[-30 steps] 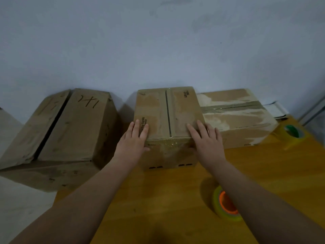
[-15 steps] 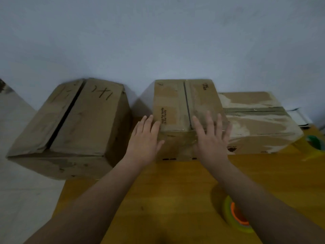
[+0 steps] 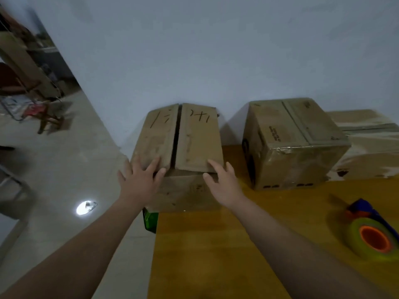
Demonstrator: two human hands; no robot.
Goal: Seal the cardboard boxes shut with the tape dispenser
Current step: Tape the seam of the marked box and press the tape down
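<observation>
Touching unsealed box (image 3: 195, 139): left hand (image 3: 138, 183), right hand (image 3: 223, 184), grips seemingly released; contents hidden.

A yellow wooden worktop (image 3: 216, 244) stands against the wall. At its left end sits a box with an open seam (image 3: 194, 139), its left side hanging out past the worktop's edge. Near it to the right stands a taped box (image 3: 298, 160), with a third box (image 3: 371, 152) just beside that. A tape dispenser (image 3: 371, 236) lies at the front right, well apart from the boxes.
</observation>
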